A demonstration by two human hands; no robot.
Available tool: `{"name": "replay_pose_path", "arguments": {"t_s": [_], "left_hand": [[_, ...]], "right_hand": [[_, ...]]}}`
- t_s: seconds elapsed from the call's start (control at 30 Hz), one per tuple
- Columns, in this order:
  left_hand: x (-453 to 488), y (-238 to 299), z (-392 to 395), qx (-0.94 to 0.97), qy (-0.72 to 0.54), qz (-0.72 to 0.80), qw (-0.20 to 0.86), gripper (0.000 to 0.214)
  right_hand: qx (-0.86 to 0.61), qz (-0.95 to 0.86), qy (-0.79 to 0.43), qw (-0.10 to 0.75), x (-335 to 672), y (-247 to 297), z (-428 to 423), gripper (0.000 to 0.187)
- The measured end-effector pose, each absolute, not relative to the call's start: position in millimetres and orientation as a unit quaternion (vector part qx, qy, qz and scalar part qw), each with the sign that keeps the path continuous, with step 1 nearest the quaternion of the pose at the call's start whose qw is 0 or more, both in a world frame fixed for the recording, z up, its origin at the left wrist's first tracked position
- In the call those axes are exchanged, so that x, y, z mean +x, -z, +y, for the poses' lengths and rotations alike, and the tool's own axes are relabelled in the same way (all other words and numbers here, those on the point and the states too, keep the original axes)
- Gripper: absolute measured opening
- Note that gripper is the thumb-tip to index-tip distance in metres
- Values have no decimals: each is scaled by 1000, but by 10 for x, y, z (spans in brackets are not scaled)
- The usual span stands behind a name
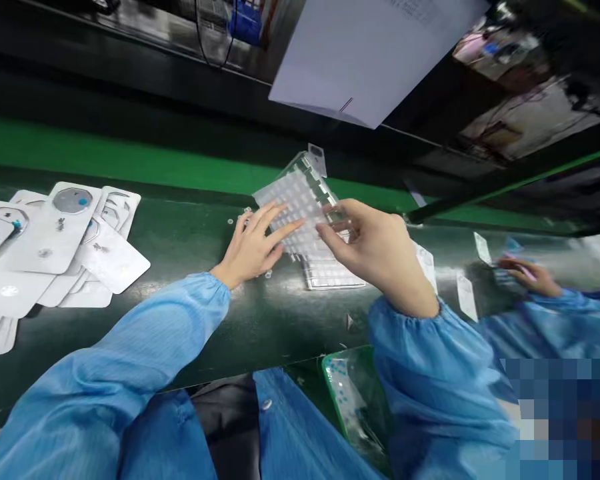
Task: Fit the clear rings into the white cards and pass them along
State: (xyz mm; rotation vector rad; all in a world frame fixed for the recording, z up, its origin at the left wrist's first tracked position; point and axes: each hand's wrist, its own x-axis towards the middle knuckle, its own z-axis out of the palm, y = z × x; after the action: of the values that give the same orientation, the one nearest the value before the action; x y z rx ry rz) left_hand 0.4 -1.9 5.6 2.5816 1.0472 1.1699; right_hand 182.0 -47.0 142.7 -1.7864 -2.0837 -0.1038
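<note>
A thin translucent sheet point(297, 200) with rows of small pale squares lies tilted over a clear plastic tray point(323, 189) in the middle of the green bench. My left hand point(253, 247) rests on the sheet's left part, fingers stretched and apart. At the right edge, the thumb and fingers of my right hand point(380, 250) close in a pinch on the sheet. Its exact contact is partly hidden by the fingers. Beneath both, another clear tray point(333, 277) shows its lower edge. Small clear bits point(231, 221) are scattered beside my left hand.
White phone-back-shaped cards point(45, 247) with round camera marks pile up at the left. A green-rimmed bin point(333, 393) holding plastic film sits below the bench edge. A white paper point(365, 60) hangs ahead. At right, a co-worker's hand point(537, 277) works near white strips point(466, 298).
</note>
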Motion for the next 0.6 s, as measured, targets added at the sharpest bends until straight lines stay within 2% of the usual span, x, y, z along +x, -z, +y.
{"name": "replay_pose_path", "arguments": {"t_s": [0.2,0.33,0.4,0.5,0.57,0.6], "left_hand": [[-92,-11,45,810,-364,442,124,48],[-111,-37,109,811,-363,436,145,43],[-131,-220,55,810,-397,412,128,43],[-236,-746,-171,831,-404,367,112,51],[-344,-1161,-400,862,-340,340,162,65],[-406,-1340,-540,873,-305,319,206,63]], "right_hand": [[-688,-657,-101,292,2123,-1541,-437,25],[-718,-565,-180,366,2338,-1501,-491,35],[-729,-524,-211,387,2417,-1413,-525,36],[-721,-491,-214,440,2514,-1243,-577,28],[-710,-480,-207,471,2568,-1153,-617,25],[-707,-478,-214,476,2589,-1125,-639,24]]}}
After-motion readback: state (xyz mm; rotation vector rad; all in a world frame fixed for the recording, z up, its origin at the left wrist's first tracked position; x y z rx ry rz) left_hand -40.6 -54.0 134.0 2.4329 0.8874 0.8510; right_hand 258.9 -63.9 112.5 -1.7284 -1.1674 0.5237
